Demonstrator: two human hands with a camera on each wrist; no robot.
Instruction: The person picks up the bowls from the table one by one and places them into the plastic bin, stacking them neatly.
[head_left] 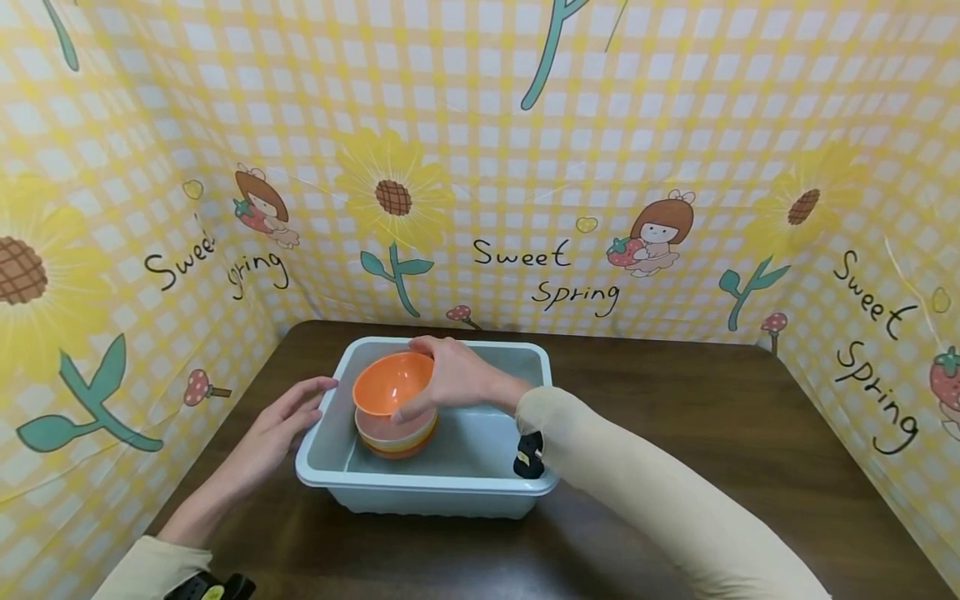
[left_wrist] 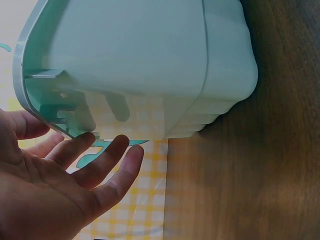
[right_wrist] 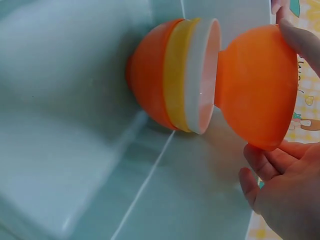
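Note:
My right hand (head_left: pixel 461 377) holds an orange bowl (head_left: pixel 392 383) by its rim, thumb on one side and fingers on the other. The bowl is tilted, its base right at the mouth of a stack of bowls (right_wrist: pixel 175 75). That stack shows a pale bowl with a pinkish inside on top, then a yellow one and an orange one. It sits in the left part of a light blue-green plastic tub (head_left: pixel 480 482). My left hand (head_left: pixel 281 421) touches the tub's left rim from outside, its fingers relaxed and spread below the rim in the left wrist view.
The tub stands on a dark brown wooden table (head_left: pixel 660 450). A yellow-and-white checked cloth (head_left: pixel 480 167) with sunflowers and lettering surrounds the table at the back and both sides. The right forearm crosses the tub's right rim.

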